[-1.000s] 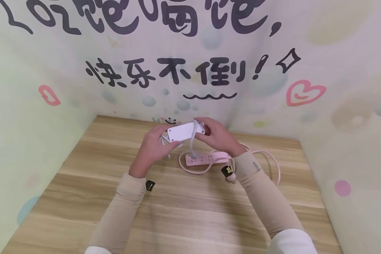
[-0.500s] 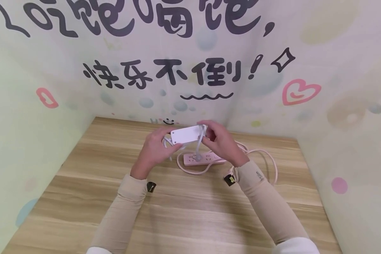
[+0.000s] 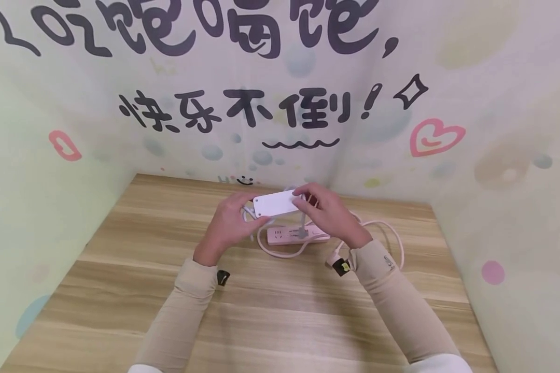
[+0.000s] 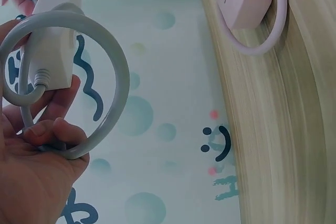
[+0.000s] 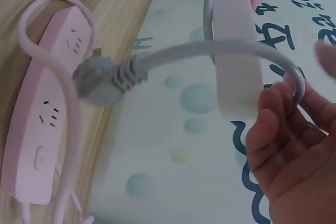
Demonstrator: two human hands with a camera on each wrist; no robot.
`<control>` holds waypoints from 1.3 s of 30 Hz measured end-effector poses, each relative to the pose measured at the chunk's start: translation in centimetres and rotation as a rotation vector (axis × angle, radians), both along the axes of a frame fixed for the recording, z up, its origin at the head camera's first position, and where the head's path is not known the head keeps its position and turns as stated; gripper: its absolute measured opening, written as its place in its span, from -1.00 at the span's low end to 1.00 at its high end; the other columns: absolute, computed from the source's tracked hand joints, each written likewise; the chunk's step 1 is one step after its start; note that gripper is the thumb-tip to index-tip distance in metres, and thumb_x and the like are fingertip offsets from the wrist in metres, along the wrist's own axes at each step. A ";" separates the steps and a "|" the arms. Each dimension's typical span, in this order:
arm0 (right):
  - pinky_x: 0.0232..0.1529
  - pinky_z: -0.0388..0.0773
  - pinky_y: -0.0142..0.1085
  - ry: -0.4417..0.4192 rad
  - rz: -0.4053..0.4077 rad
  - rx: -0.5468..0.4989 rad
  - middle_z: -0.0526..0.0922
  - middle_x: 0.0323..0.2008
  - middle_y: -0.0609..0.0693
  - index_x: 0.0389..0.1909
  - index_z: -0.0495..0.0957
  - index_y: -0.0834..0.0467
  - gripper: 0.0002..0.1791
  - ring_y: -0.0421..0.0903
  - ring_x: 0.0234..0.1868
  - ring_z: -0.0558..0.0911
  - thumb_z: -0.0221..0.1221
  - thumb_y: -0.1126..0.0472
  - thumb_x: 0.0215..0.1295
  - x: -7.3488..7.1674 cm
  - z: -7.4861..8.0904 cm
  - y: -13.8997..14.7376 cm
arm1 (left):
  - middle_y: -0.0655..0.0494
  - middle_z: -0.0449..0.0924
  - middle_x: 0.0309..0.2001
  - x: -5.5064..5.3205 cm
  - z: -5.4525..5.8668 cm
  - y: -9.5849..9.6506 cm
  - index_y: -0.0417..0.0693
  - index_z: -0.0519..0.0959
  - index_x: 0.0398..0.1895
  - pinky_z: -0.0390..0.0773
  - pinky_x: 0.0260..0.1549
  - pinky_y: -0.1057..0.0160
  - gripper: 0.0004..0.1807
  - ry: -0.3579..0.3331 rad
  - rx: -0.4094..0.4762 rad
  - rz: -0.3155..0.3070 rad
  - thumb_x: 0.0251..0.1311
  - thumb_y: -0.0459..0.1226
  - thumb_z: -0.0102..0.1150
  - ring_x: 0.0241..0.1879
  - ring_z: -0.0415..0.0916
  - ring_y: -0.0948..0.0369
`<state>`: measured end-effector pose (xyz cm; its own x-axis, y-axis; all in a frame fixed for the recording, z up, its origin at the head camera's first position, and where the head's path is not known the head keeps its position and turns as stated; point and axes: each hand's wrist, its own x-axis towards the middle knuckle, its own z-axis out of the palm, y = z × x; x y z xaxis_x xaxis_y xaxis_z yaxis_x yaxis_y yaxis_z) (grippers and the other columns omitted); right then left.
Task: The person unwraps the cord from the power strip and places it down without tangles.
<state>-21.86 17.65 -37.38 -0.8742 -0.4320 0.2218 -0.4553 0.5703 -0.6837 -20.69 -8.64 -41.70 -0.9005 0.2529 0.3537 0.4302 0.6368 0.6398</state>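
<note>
We see the left hand point(image 3: 228, 220) grasping one end of the white strip point(image 3: 275, 203), its thumb along the lower edge, much as in the earlier frames. The left wrist view shows its fingers also curled round a loop of the grey cord point(image 4: 123, 72).

Our right hand point(image 3: 333, 212) is at the other end, pinching the cord in curled fingers; we cannot tell how firmly it also bears on the white strip. A second ago the cord crossed the face of the white strip; now it has slid off toward the right end, leaving most of that face uncovered.

The grey plug point(image 5: 102, 82) hangs from the cord. In the head view it has shifted from over the left end of the pink strip point(image 3: 280, 235) to right of its middle; we cannot tell whether they touch.

We hold the white strip up above the table point(image 3: 280, 311), before the printed wall point(image 3: 378, 166), slightly tilted. Below it, the pink strip lies on the wood with its pink cord point(image 3: 399, 243) looped round it, and the pink plug point(image 3: 332, 257) shows beside our right sleeve point(image 3: 401, 305).
</note>
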 end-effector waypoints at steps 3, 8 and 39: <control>-0.27 0.53 -0.29 0.018 0.000 0.007 0.61 -0.21 0.05 0.13 0.55 0.16 -0.73 -0.07 -0.28 0.52 0.08 0.14 0.56 0.0 0.4 0.1 | -0.04 0.68 0.10 0.1 0.1 0.1 -0.04 0.62 0.18 0.63 -0.10 0.03 -0.40 -0.006 -0.003 -0.009 0.08 0.00 0.50 0.01 0.62 -0.01; -0.41 0.56 -0.32 -0.054 0.000 -0.044 0.56 -0.20 0.17 0.30 0.36 0.25 -0.65 -0.02 -0.38 0.58 -0.04 0.29 0.59 -0.1 0.9 0.5 | -0.04 0.69 0.11 0.1 0.0 0.0 -0.05 0.63 0.16 0.63 -0.09 0.01 -0.40 0.024 0.009 -0.029 0.06 -0.02 0.51 0.04 0.62 -0.01; -0.36 0.50 -0.32 0.035 -0.089 0.214 0.75 -0.32 0.05 -0.08 0.73 0.23 -0.78 -0.19 -0.48 0.52 0.17 0.24 0.45 0.4 -2.2 3.3 | -0.03 0.72 0.04 0.3 -0.2 -0.7 -0.10 0.68 0.10 0.46 -0.40 0.37 -0.43 0.064 0.096 -0.066 0.00 -0.08 0.56 -0.33 0.46 0.19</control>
